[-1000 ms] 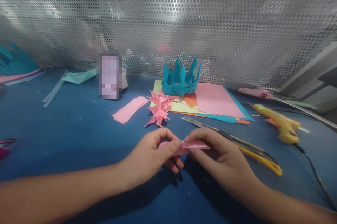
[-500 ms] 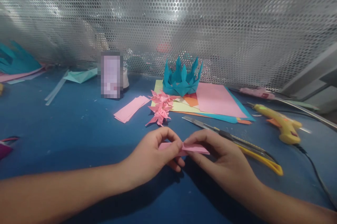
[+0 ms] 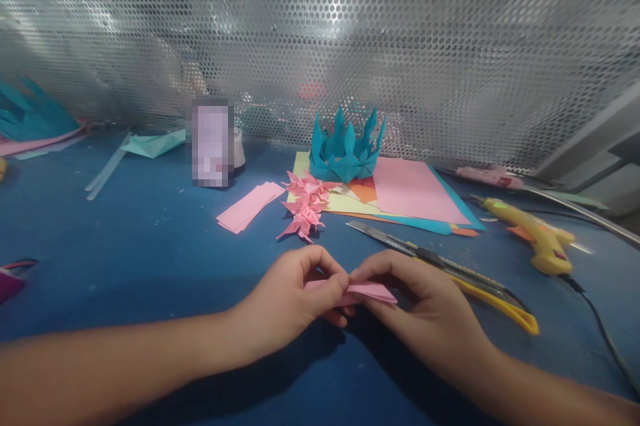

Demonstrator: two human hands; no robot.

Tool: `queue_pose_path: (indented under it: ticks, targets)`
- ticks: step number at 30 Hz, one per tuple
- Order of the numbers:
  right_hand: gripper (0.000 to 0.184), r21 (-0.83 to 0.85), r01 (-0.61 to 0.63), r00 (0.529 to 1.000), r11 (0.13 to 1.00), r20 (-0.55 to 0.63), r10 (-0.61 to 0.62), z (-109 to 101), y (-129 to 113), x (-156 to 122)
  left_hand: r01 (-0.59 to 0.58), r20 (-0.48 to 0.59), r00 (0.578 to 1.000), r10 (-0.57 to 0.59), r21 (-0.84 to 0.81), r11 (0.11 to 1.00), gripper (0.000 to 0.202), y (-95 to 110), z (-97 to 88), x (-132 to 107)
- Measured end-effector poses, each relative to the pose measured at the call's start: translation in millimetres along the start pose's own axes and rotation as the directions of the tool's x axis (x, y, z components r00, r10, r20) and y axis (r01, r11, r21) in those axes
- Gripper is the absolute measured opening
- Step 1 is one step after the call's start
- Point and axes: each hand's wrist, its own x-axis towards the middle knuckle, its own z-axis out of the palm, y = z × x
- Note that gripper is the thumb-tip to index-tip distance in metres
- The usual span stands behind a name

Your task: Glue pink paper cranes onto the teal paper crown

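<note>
Both my hands pinch one small folded strip of pink paper (image 3: 373, 292) just above the blue tabletop (image 3: 150, 246). My left hand (image 3: 295, 296) grips its left end with thumb and curled fingers. My right hand (image 3: 425, 309) holds the right part, thumb on top and fingers underneath. Beyond the hands lies a cluster of small pink folded pieces (image 3: 304, 203), and left of that a stack of pink paper strips (image 3: 247, 206).
A teal paper crown (image 3: 346, 146) stands on coloured sheets (image 3: 415, 196) at the back. A yellow utility knife (image 3: 450, 273) lies right of my hands, a yellow glue gun (image 3: 537, 236) with its cord farther right. Perforated metal mesh (image 3: 320, 33) walls the back.
The fingers have shifted slightly on the pink strip, and its right end now shows a folded, layered edge. Both hands stay in about the same place.
</note>
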Motion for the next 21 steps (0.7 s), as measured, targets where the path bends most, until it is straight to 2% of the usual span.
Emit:
queue_pose_path:
  ticks: [7,15,21]
  targets:
    - [0.007,0.065,-0.051,0.999,0.997,0.014,0.050,1.1,0.6,-0.2,-0.006,0.001,1.000,0.006,-0.001,1.000,0.029,-0.1,2.1,-0.8]
    - [0.006,0.058,-0.095,0.995,0.994,0.032,0.093,-0.8,-4.9,2.8,0.019,0.040,0.999,-0.018,-0.025,1.000,0.027,-1.0,-0.7,-2.1]
    - [0.004,0.093,-0.126,0.991,0.988,0.056,0.121,0.4,-5.2,2.6,0.038,0.044,0.998,-0.034,-0.096,0.995,0.025,-0.5,0.3,1.3]
